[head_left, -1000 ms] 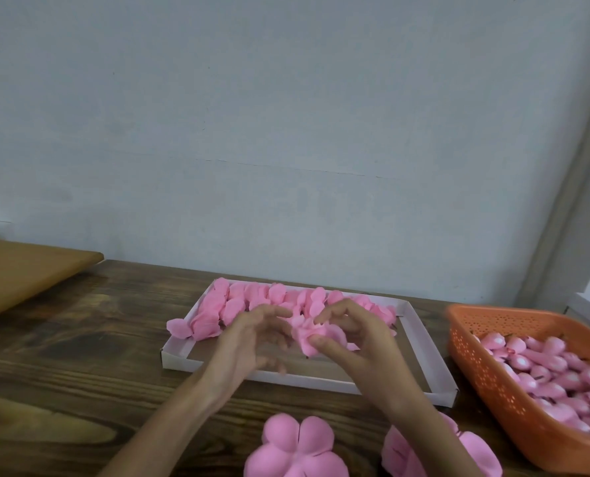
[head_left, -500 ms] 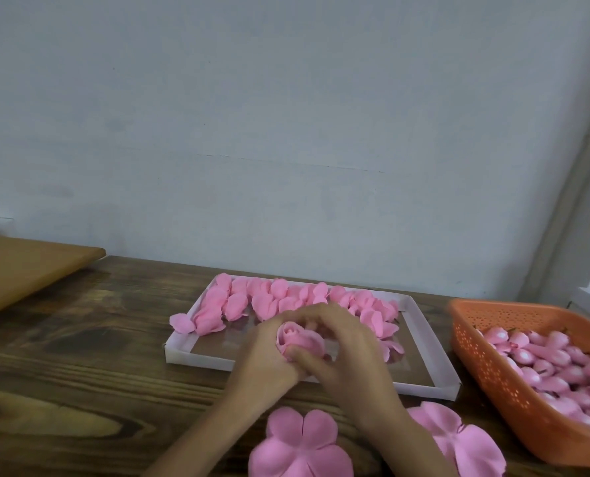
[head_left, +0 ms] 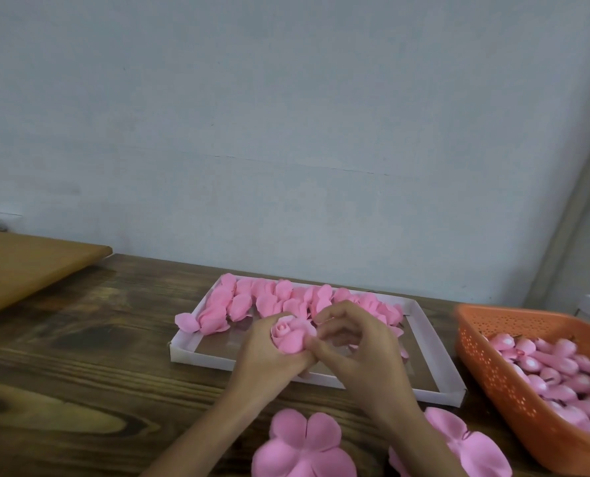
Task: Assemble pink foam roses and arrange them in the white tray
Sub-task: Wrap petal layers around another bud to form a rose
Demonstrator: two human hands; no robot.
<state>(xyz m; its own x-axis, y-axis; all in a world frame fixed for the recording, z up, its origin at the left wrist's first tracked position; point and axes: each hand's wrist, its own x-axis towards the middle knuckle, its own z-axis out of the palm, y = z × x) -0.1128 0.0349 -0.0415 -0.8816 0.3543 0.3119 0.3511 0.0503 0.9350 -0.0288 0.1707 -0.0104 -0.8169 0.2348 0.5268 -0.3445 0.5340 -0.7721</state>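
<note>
We hold our left hand [head_left: 269,356] over the near rim of the white tray [head_left: 197,356], back toward us, fingers curled up around a pink foam rose [head_left: 292,333]. Our right hand [head_left: 359,356] sits just beside it, also over that rim, with curled fingers, the thumb tip pressing the rose's side and the index finger arched by its top. Both bare forearms come in from the near side of the tray, converging at the wrists.

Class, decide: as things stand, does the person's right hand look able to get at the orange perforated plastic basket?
Probably yes. The orange perforated plastic basket sits open-topped just right of the right hand, nothing between them, though that hand's thumb is on the pink foam rose.
</note>
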